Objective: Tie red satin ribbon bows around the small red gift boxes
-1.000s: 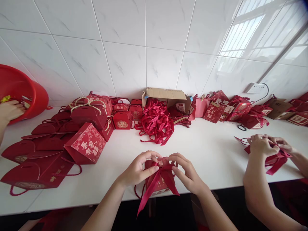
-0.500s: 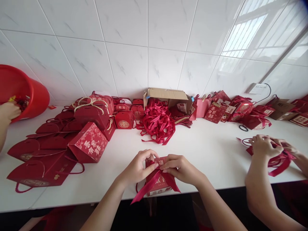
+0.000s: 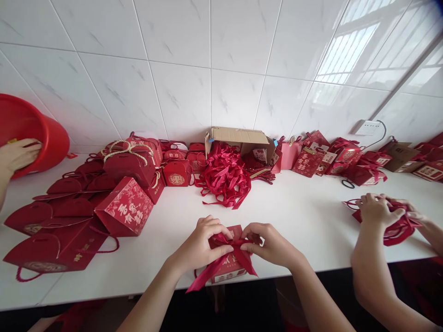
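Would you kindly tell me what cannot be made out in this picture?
Head view: parts of the bow's ribbon, covered by the left hand and right hand.
Head view: most contents of the red bucket, behind a co-worker's hand and the bucket's wall.
Head view: the cardboard box's left inside, behind the ribbon pile.
Head view: the rightmost red boxes, cut off by the right edge.

A single head-worn camera looks forward and down from above the near side of the table (image 3: 301,207), close over the person's left hand (image 3: 202,244) and right hand (image 3: 270,244), facing the wall (image 3: 180,92) beyond, as the table runs out of frame on both sides.
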A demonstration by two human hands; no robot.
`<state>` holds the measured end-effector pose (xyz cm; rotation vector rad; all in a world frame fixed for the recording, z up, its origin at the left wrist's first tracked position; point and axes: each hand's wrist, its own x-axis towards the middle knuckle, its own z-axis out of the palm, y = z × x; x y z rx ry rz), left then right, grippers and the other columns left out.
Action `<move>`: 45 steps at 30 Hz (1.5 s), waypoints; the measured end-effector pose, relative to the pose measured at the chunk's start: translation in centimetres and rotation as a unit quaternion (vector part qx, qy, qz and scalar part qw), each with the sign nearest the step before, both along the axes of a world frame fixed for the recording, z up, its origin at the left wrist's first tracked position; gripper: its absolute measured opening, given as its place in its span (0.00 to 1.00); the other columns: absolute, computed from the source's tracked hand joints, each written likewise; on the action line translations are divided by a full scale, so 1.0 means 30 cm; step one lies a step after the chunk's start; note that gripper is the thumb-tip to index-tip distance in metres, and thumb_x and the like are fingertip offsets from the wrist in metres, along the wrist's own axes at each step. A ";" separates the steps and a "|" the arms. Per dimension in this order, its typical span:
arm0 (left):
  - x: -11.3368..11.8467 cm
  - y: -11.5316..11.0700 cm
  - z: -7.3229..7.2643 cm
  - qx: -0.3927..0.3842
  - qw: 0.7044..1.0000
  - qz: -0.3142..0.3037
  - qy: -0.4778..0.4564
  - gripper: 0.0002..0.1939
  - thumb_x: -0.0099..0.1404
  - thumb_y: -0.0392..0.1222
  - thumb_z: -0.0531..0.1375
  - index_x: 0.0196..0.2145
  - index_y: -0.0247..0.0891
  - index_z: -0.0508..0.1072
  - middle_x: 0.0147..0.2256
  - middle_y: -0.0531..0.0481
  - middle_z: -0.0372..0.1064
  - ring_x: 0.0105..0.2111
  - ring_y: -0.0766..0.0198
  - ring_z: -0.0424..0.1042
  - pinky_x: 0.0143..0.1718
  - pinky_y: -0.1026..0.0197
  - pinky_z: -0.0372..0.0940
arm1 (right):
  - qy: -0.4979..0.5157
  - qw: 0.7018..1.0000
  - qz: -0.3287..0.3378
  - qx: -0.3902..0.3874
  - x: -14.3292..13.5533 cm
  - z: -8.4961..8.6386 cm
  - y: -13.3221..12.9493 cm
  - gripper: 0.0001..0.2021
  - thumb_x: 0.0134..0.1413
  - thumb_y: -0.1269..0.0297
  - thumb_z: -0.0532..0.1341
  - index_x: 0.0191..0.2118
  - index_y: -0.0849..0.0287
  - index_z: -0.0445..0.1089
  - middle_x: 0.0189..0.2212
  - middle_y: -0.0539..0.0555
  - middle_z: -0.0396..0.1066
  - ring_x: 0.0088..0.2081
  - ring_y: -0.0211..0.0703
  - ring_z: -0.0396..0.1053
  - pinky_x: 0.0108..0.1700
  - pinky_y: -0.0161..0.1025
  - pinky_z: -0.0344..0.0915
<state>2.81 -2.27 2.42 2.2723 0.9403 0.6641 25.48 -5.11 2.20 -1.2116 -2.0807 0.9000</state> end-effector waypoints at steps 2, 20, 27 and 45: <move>0.001 -0.003 0.001 0.004 1.000 0.000 0.005 0.06 0.59 0.46 0.63 0.34 0.43 0.74 0.31 0.52 0.68 0.38 0.60 0.64 0.48 0.54 0.57 | -0.010 0.999 -0.026 -0.047 0.012 -0.005 0.001 0.10 0.55 0.59 0.61 0.28 0.58 0.66 0.22 0.48 0.67 0.24 0.35 0.60 0.26 0.33 0.58; 0.036 -0.001 -0.018 0.057 0.997 0.044 0.006 0.08 0.57 0.50 0.64 0.28 0.46 0.79 0.20 0.54 0.58 0.30 0.62 0.60 0.44 0.55 0.55 | 0.150 0.978 0.010 -0.144 0.030 -0.029 -0.012 0.19 0.55 0.52 0.60 0.21 0.60 0.60 0.18 0.46 0.61 0.23 0.33 0.55 0.27 0.33 0.55; 0.039 0.003 -0.037 0.008 0.998 0.058 -0.010 0.06 0.57 0.48 0.64 0.27 0.45 0.79 0.21 0.55 0.64 0.31 0.63 0.62 0.47 0.54 0.51 | 0.164 0.978 -0.021 -0.123 0.035 -0.049 -0.010 0.19 0.56 0.52 0.58 0.22 0.60 0.63 0.19 0.47 0.62 0.23 0.33 0.56 0.28 0.33 0.54; 0.048 -0.014 -0.006 -0.024 0.997 0.074 -0.010 0.09 0.56 0.49 0.65 0.28 0.43 0.78 0.27 0.53 0.71 0.32 0.62 0.65 0.49 0.53 0.51 | 0.240 0.961 -0.034 -0.137 0.007 -0.046 0.021 0.19 0.56 0.52 0.59 0.21 0.59 0.59 0.19 0.46 0.55 0.23 0.33 0.50 0.27 0.34 0.49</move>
